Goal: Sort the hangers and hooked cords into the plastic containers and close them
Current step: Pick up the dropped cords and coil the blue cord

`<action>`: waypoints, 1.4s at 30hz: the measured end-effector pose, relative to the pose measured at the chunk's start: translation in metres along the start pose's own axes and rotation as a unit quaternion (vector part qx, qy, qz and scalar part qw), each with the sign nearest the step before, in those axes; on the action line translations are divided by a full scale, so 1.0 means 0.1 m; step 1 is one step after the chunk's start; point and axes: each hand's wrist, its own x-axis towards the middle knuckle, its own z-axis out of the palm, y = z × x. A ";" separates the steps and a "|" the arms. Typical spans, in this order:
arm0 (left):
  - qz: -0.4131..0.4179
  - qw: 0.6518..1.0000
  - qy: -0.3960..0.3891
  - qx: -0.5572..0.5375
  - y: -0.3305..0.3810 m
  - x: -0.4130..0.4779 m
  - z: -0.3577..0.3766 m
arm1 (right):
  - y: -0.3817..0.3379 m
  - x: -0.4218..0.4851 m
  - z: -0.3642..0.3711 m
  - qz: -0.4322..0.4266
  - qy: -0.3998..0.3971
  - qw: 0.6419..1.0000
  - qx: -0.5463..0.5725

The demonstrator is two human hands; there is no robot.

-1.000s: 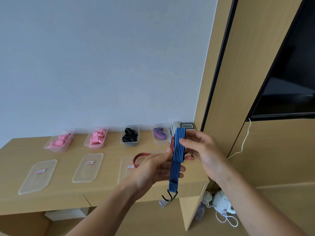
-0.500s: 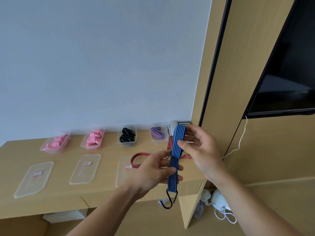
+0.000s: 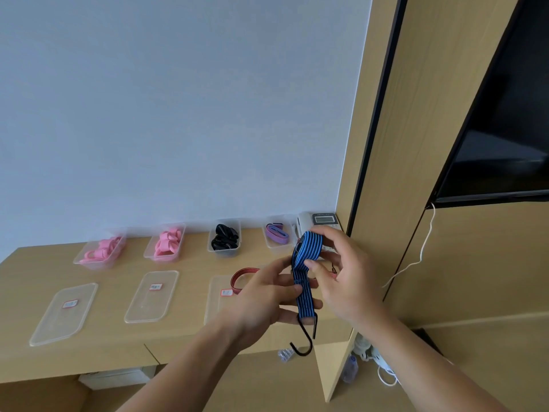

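Both hands hold a blue striped hooked cord (image 3: 306,269) above the desk's right end. My right hand (image 3: 344,275) pinches its folded top loop; my left hand (image 3: 267,295) grips the straight part lower down. Black hooks (image 3: 306,337) dangle below. A red hooked cord (image 3: 242,276) lies on the desk behind my left hand, partly hidden. Along the wall stand open clear containers: two with pink hangers (image 3: 102,251) (image 3: 167,243), one with black items (image 3: 224,237), one with a purple cord (image 3: 276,233).
Three clear lids (image 3: 64,313) (image 3: 153,295) (image 3: 219,292) lie flat on the wooden desk (image 3: 118,346). A desk phone (image 3: 319,221) sits at the back right corner. A wooden panel, a dark screen and a white cable are to the right; a kettle is on the floor.
My right hand has folded the cord's top over into a rounder loop. The lower part now hangs shorter, with the hooks swinging just below my left hand.
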 end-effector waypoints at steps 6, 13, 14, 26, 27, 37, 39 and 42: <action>-0.030 0.992 0.008 -0.124 0.03 0.04 -0.05 | 0.04 -0.11 0.06 -0.084 -0.024 0.996 -0.035; -0.060 0.982 0.050 -0.175 0.05 0.04 -0.16 | 0.00 -0.23 0.15 -0.083 -0.055 0.993 -0.059; -0.050 0.982 0.059 -0.170 0.06 0.04 -0.20 | -0.01 -0.26 0.18 -0.081 -0.064 0.993 -0.057; -0.022 0.953 0.160 -0.258 0.02 -0.07 -0.70 | -0.07 -0.30 0.59 0.241 -0.175 0.954 -0.037; -0.027 0.950 0.155 -0.271 0.02 -0.08 -0.75 | -0.07 -0.27 0.63 0.241 -0.183 0.952 -0.055; -0.002 0.971 0.118 -0.208 -0.11 -0.18 -1.28 | -0.15 -0.25 1.36 0.385 -0.094 0.906 0.145; -0.002 0.978 0.109 -0.175 -0.17 -0.17 -1.32 | -0.16 -0.26 1.43 0.411 -0.065 0.882 0.222; -0.007 0.977 0.099 -0.190 -0.28 -0.08 -1.38 | -0.12 -0.26 1.47 0.440 -0.037 0.832 0.336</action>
